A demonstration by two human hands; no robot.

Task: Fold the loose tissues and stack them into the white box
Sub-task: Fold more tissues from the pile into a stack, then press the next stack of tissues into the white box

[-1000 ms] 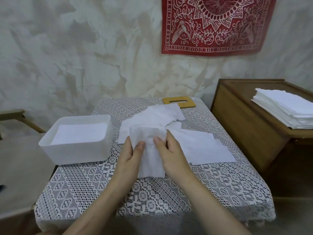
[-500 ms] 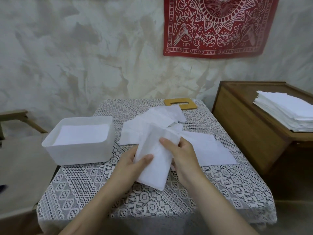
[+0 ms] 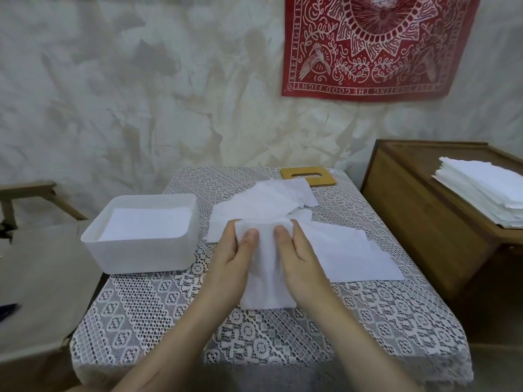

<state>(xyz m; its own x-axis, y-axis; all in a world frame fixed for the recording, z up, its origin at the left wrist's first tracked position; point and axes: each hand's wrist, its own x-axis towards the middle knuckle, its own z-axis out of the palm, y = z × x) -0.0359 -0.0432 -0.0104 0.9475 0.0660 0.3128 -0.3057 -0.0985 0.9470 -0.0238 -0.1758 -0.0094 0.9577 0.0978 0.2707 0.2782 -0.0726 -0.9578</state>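
Holding one folded tissue (image 3: 266, 267) at the centre of the table (image 3: 368, 321), the left hand (image 3: 233, 258) and right hand (image 3: 301, 258) each pinch its top edge, thumb in front, other fingers mostly hidden behind the sheet. The white box (image 3: 141, 258), containing stacked sheets (image 3: 147, 224), sits at 9 o'clock of it. Loose tissues (image 3: 268, 202) lie from 12 to 3 o'clock

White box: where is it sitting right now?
In the head view, the white box sits at the left edge of the table, just left of the loose tissues and the left hand gripping a tissue.
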